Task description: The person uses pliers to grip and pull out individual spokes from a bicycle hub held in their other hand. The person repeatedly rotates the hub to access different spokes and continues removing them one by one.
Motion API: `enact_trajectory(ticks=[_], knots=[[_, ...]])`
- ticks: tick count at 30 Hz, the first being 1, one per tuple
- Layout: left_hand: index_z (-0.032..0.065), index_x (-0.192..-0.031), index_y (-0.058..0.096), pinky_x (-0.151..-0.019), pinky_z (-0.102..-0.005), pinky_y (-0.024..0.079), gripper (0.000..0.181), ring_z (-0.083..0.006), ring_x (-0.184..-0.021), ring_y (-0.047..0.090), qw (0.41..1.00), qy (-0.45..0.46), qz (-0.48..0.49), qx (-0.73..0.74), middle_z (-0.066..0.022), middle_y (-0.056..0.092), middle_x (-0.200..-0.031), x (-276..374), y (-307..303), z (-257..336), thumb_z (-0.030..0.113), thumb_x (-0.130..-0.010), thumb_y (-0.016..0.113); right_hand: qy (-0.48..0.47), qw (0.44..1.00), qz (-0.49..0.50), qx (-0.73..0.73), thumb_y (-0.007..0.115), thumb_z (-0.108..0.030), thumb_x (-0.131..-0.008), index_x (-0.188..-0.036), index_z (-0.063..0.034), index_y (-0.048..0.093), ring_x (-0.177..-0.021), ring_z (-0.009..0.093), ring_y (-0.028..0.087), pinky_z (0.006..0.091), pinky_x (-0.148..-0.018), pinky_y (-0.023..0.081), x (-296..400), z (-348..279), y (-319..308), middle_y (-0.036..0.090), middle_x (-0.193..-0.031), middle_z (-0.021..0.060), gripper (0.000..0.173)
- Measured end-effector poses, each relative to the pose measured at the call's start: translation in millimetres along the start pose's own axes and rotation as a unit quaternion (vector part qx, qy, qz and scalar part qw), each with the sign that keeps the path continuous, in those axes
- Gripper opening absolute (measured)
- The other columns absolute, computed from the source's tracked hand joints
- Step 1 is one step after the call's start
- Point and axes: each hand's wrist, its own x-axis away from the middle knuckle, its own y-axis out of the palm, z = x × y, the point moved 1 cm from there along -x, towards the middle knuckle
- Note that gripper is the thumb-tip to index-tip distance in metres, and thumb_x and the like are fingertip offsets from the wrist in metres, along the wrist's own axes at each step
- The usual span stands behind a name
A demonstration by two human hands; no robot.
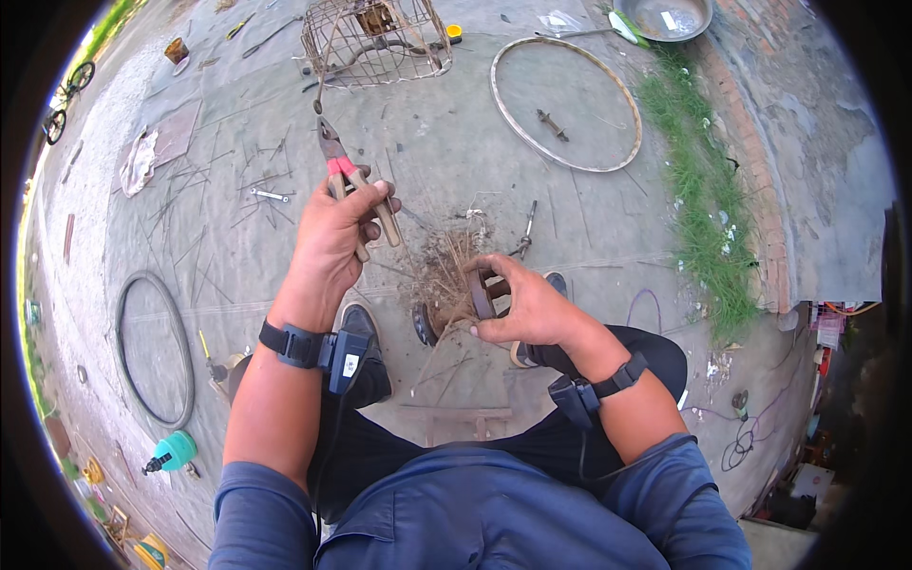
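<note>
Out in front at the left, my left hand (pixel 342 221) grips a pair of pliers (pixel 342 160) with red-and-tan handles, jaws pointing away from me. Thumb and fingers of my right hand (pixel 527 303) hold the rim of a brown, rusty wheel hub (pixel 482 293) with a wide round flange. A toothed dark ring (pixel 425 324) shows at the left of the hub, between my feet. Several thin rusty spokes (pixel 445 271) stick out around it over a patch of dirt; which are joined to the hub, I cannot tell.
A bare wheel rim (pixel 496 92) lies at the front right around a small axle (pixel 552 126). Further off are a rusty wire basket (pixel 377 50) and a metal basin (pixel 666 18). Loose spokes, a wrench (pixel 270 194), a tyre (pixel 122 335) and a green bottle (pixel 174 450) lie leftward.
</note>
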Motion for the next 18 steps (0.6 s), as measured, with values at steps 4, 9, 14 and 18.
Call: enact_trajectory(ticks=[4,9,14,18], knots=[[0.0025,-0.128,0.054,-0.055,-0.0249,0.048,0.04,-0.022,-0.087,0.077,0.998,0.055,-0.003,0.007,-0.0107,0.073,-0.101,9.3,4.3,8.7,0.004,-0.096,0.078,0.034,0.998,0.033,-0.045,0.091,-0.023,-0.077,-0.147,-0.0003,0.053,-0.109,0.026,0.068,0.0404,-0.089,0.06,-4.6,10.4,2.8,0.061,-0.133,0.0164,0.082],[0.0016,-0.131,0.055,-0.061,-0.0265,0.05,0.043,-0.0233,-0.09,0.077,0.993,0.114,-0.017,-0.007,-0.0103,0.072,-0.102,27.7,12.0,17.5,0.006,-0.096,0.079,0.12,0.97,0.089,-0.191,0.091,-0.018,-0.081,-0.149,0.0022,0.047,-0.095,0.021,0.068,0.0352,-0.07,0.06,-7.9,16.3,6.5,0.06,-0.129,0.0172,0.083],[0.0025,-0.133,0.054,-0.069,-0.0302,0.055,0.048,-0.0252,-0.099,0.075,0.985,0.153,-0.076,-0.025,-0.0126,0.073,-0.108,48.6,11.6,18.3,0.008,-0.095,0.081,0.156,0.941,0.161,-0.254,0.089,-0.019,-0.084,-0.15,0.0019,0.041,-0.09,0.019,0.068,0.0365,-0.068,0.06,-12.4,5.6,2.8,0.059,-0.125,0.015,0.085],[0.0061,-0.134,0.055,-0.073,-0.0319,0.059,0.054,-0.0315,-0.109,0.075,0.974,0.116,-0.178,-0.076,-0.0138,0.072,-0.111,70.1,4.1,13.5,0.016,-0.09,0.086,0.144,0.926,0.216,-0.275,0.088,-0.025,-0.086,-0.145,-0.0011,0.043,-0.086,0.017,0.068,0.04,-0.071,0.06,-15.5,2.2,-9.0,0.061,-0.117,0.0101,0.078]])
